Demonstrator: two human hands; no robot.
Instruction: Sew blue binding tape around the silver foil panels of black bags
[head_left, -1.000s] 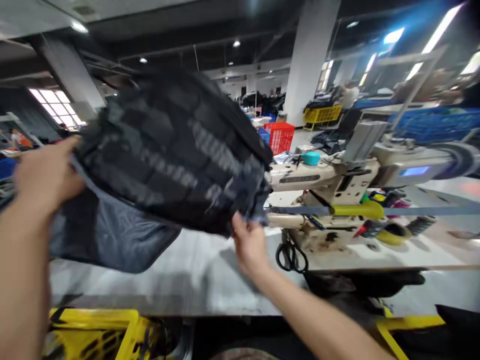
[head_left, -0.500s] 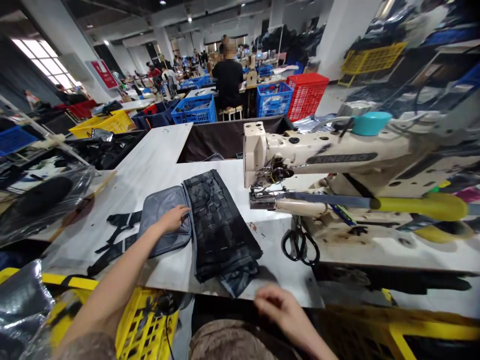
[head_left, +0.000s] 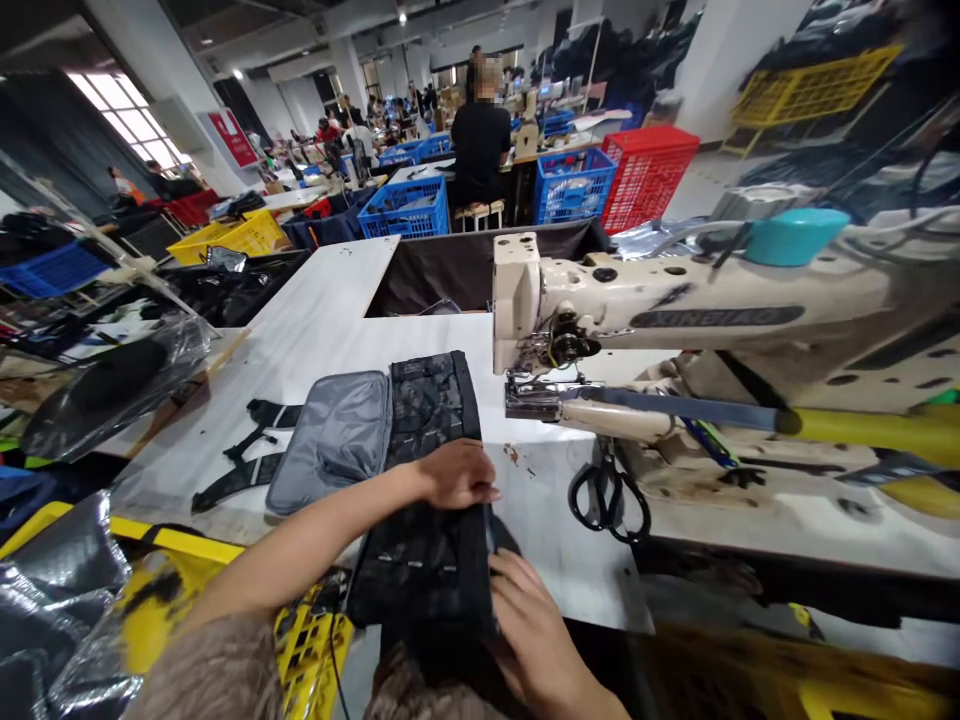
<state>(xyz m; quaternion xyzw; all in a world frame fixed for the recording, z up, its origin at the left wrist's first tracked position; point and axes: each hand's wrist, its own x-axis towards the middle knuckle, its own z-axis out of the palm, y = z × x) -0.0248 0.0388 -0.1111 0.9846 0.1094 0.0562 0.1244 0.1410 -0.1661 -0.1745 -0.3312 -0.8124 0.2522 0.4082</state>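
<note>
Head view is showing the left grip (head_left: 457,478) lying flat and closed-fingered on a black camouflage bag panel (head_left: 420,570), which is stretching toward the person across the bench (head_left: 315,290). The right grip (head_left: 529,625) is curling around the panel's near right edge, though whether it is pinching I cannot tell. A grey padded pouch (head_left: 330,440) is lying joined along the panel's 9 o'clock side, with black webbing straps (head_left: 240,450) beyond it. A cream sewing machine (head_left: 675,310) is overhanging the bench at 2 o'clock, black-handled scissors (head_left: 607,500) are resting at 3 o'clock, a yellow crate (head_left: 311,650) is sitting at 7 o'clock, and a silver foil bag (head_left: 52,600) is slumping at 8 o'clock.
</note>
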